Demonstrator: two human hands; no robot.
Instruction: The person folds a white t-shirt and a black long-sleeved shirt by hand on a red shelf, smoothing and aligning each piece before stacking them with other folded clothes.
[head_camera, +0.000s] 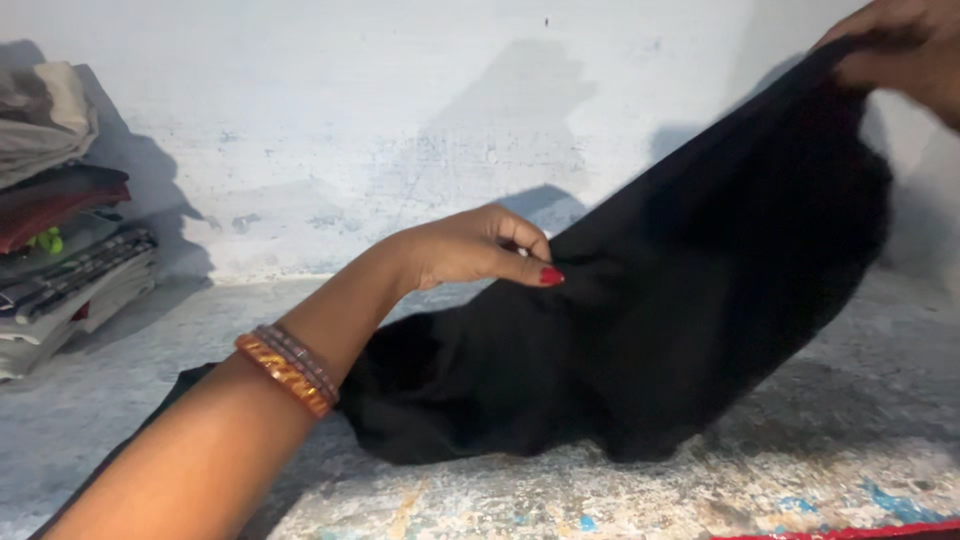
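While the soft black cloth garment (680, 330) hangs stretched on a diagonal from lower left to upper right, its bottom bunched on the worn, paint-flecked grey stone shelf (620, 490), we see it pinched at both ends. Our left hand (475, 248) nips a fold mid-cloth, our right hand (905, 50) grips the raised top corner, hands well apart. Folded fabrics stack (55, 210) sits far left.

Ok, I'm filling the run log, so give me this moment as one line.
left hand: pinches black cloth mid-edge | right hand: holds its raised corner | cloth bottom: on grey shelf | folded clothes stack: far left
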